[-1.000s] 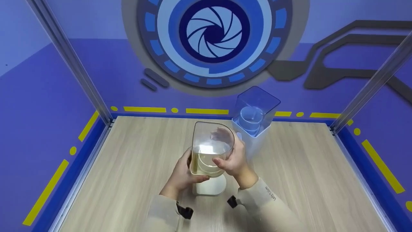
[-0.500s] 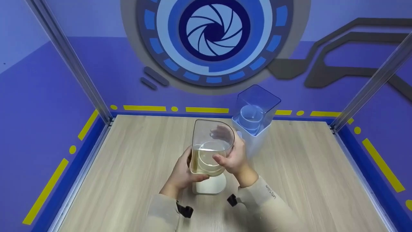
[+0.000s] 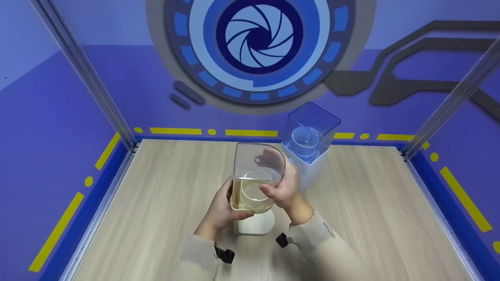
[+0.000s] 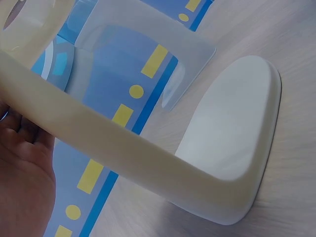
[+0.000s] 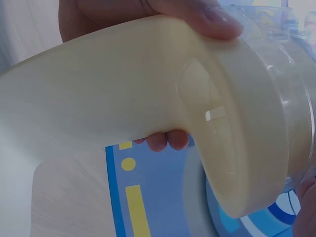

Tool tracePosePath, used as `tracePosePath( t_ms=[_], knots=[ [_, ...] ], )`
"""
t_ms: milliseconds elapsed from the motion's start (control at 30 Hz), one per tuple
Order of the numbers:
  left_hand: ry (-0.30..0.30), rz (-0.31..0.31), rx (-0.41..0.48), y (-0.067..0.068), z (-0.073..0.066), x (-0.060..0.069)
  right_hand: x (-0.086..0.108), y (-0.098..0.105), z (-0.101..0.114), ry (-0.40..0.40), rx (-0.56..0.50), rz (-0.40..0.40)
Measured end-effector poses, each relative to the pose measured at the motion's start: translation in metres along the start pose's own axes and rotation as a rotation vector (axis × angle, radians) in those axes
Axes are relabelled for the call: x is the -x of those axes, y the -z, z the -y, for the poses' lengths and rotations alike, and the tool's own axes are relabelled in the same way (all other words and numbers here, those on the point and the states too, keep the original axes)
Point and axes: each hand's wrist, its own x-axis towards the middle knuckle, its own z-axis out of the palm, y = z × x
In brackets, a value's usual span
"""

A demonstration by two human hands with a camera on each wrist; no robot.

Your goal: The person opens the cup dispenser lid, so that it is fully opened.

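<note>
A cream plastic dispenser stand (image 4: pixel 113 143) with a flat base (image 3: pixel 256 224) stands on the table before me. On top sits its clear container (image 3: pixel 245 164), straight-sided on the left and rounded on the right. My left hand (image 3: pixel 222 210) grips the stand just under the container, its thumb along the front. With its thumb on the near face and fingers on the far side, my right hand (image 3: pixel 288 191) holds the container. A cream collar (image 5: pixel 247 128) under the clear part shows in the right wrist view.
Behind and to the right stands a similar dispenser, with a square clear container (image 3: pixel 312 121) and a white lower part (image 3: pixel 308 171). The wood-grain table (image 3: pixel 175 175) meets a blue printed wall (image 3: pixel 117 97) at the back. Metal posts (image 3: pixel 90 78) rise at the corners.
Both hands keep their hold on the dispenser. Its container's upper rim has shifted slightly upward in view, the right thumb moving a little with it, and the bright glare inside has faded.
</note>
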Motion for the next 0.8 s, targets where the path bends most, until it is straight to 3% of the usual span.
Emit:
tracePosePath(
  t_ms=[300,567,800],
  knots=[
    [0.015,0.004,0.007,0.000,0.000,-0.001,-0.032,0.007,0.012,0.044,-0.091,-0.025],
    [-0.003,-0.016,0.003,-0.001,0.001,-0.002,-0.071,0.020,0.009,0.031,-0.009,-0.055],
    [-0.017,-0.023,0.013,-0.003,0.001,-0.002,-0.079,0.025,-0.008,0.005,0.036,-0.062]
  ],
)
